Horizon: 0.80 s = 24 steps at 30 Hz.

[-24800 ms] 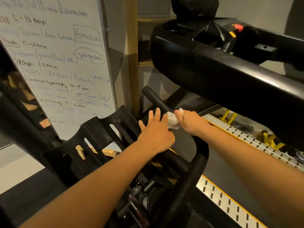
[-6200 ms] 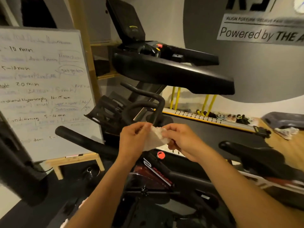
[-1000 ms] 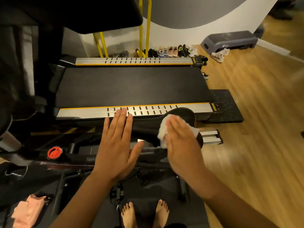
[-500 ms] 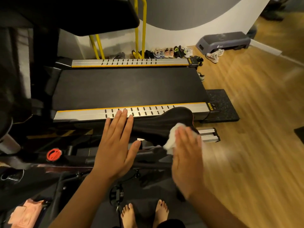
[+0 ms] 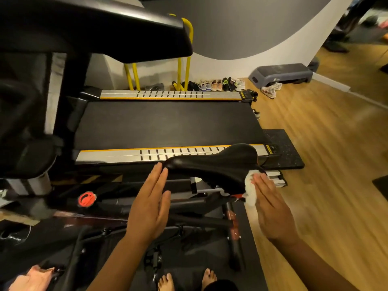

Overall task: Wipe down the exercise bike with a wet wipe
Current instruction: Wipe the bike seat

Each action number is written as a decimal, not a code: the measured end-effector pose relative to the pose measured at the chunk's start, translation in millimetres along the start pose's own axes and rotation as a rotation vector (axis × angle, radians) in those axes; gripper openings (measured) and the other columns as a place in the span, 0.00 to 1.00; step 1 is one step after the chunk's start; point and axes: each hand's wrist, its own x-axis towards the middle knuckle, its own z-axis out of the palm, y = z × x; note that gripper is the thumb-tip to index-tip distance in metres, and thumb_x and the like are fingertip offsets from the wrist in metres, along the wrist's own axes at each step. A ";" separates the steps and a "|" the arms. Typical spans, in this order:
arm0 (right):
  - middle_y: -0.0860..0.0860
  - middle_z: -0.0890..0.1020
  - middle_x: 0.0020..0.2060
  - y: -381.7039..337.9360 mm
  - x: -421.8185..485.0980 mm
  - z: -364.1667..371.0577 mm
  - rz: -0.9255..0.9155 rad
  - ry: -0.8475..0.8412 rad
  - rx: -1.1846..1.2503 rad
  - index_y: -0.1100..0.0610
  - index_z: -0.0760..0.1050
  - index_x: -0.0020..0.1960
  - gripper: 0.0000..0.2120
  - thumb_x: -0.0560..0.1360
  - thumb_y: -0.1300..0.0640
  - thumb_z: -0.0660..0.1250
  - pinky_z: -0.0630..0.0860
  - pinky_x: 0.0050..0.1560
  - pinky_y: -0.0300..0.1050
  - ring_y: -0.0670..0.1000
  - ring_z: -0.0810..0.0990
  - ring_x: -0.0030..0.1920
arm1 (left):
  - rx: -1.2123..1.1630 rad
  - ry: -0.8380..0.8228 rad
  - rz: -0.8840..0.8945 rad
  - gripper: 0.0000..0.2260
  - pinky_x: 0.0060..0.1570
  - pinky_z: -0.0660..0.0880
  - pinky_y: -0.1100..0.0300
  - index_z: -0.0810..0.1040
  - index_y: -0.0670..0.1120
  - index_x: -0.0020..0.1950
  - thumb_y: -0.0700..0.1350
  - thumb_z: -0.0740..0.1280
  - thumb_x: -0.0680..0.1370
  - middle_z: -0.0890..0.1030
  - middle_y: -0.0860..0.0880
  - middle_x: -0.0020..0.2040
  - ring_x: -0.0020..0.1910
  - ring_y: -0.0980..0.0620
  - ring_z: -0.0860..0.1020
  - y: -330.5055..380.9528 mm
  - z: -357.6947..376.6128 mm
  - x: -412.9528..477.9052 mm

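Left hand flat, fingers straight and together, fingertips touching nose of black saddle. Right hand also flat, fingers straight, pressing white wet wipe against saddle's rear edge, wipe bunched between fingers and saddle. Treadmill just behind saddle; red knob left of hands; bare feet on dark mat below

Faintly glossy saddle, vinyl perhaps to my eye; soft wet wipe; brushed-metal treadmill rail; wood floor
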 end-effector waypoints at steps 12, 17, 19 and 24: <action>0.47 0.71 0.70 -161.3 24.1 55.0 0.328 -0.358 0.590 0.50 0.68 0.73 0.19 0.82 0.57 0.59 0.68 0.70 0.43 0.43 0.69 0.70 | -0.496 -0.213 -0.391 0.10 0.48 0.73 0.60 0.81 0.50 0.51 0.49 0.60 0.84 0.83 0.53 0.45 0.45 0.60 0.79 7.6 21.2 -11.0; 0.50 0.83 0.49 -155.7 35.7 29.6 1.059 -0.449 1.299 0.47 0.77 0.57 0.11 0.83 0.49 0.57 0.77 0.45 0.41 0.51 0.82 0.50 | -0.640 -0.427 -0.560 0.10 0.49 0.76 0.60 0.83 0.52 0.53 0.55 0.66 0.79 0.84 0.54 0.49 0.50 0.54 0.81 0.0 8.6 -9.7; 0.56 0.84 0.54 -142.5 38.5 31.0 1.188 -0.424 1.639 0.54 0.76 0.64 0.17 0.83 0.48 0.56 0.78 0.51 0.48 0.57 0.83 0.54 | -0.622 -0.383 -0.577 0.05 0.46 0.77 0.62 0.84 0.50 0.51 0.48 0.69 0.78 0.84 0.53 0.48 0.50 0.53 0.81 -3.5 6.6 -4.1; 0.57 0.82 0.58 -124.6 38.5 39.5 1.216 -0.363 1.783 0.56 0.75 0.66 0.24 0.82 0.41 0.54 0.74 0.64 0.57 0.57 0.81 0.59 | -0.645 -0.389 -0.626 0.05 0.55 0.79 0.52 0.81 0.47 0.54 0.46 0.68 0.80 0.82 0.48 0.52 0.53 0.50 0.80 -3.3 11.5 15.9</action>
